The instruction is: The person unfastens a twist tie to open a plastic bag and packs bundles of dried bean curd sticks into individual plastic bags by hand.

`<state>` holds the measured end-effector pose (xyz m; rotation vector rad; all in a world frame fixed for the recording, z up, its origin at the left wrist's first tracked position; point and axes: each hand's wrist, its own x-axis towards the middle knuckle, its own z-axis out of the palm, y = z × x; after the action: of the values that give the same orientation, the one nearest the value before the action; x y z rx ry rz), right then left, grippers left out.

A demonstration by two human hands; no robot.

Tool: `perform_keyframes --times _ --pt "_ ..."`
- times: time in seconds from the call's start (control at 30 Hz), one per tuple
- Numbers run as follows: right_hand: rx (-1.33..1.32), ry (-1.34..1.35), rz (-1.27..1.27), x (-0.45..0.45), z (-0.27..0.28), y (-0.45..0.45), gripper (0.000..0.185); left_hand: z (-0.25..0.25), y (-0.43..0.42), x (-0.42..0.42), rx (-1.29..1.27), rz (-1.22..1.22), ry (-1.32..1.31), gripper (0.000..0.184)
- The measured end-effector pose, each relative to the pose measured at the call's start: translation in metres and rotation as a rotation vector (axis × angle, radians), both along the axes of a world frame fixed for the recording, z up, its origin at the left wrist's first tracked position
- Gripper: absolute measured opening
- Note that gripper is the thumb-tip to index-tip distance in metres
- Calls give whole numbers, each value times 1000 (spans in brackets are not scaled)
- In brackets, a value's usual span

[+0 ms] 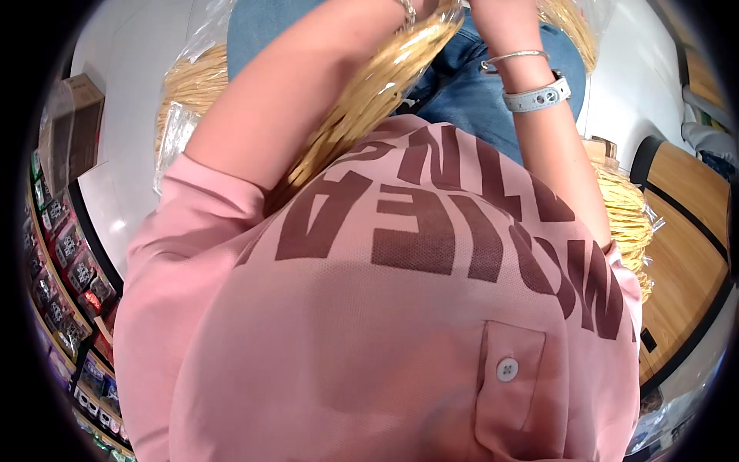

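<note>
A long bundle of thin yellow dried sticks [377, 81] in clear plastic slants from under my left arm up to the top edge, between my two wrists. My left wrist, with a chain bracelet [409, 11], lies against the bundle's upper end; the left hand itself is beyond the frame. Only the base of my right hand [496, 11] shows at the top edge, close to the bundle's end, its fingers cut off. A silver bangle [517, 56] and a white-strapped watch [536, 95] are on that wrist. What either hand grips is hidden.
More yellow bundles in plastic lie by my left leg [196, 77], beyond my right knee [571, 27] and beside my right arm [627, 212]. A cardboard box [75, 127] and shelves of packets [69, 254] stand left. A wooden surface [685, 192] is at the right.
</note>
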<state>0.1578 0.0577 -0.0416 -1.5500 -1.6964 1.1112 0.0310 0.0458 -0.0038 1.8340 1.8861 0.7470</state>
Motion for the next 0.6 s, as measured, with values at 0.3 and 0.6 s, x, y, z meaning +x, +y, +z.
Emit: perform_keyframes --times 0.3,0.6 --pt "-1246 877 -92 33 27 -35 18 7 -36 21 -185 -154 -30 27" --pt "17 148 125 50 13 -70 14 16 -40 16 -260 -268 -236 28"
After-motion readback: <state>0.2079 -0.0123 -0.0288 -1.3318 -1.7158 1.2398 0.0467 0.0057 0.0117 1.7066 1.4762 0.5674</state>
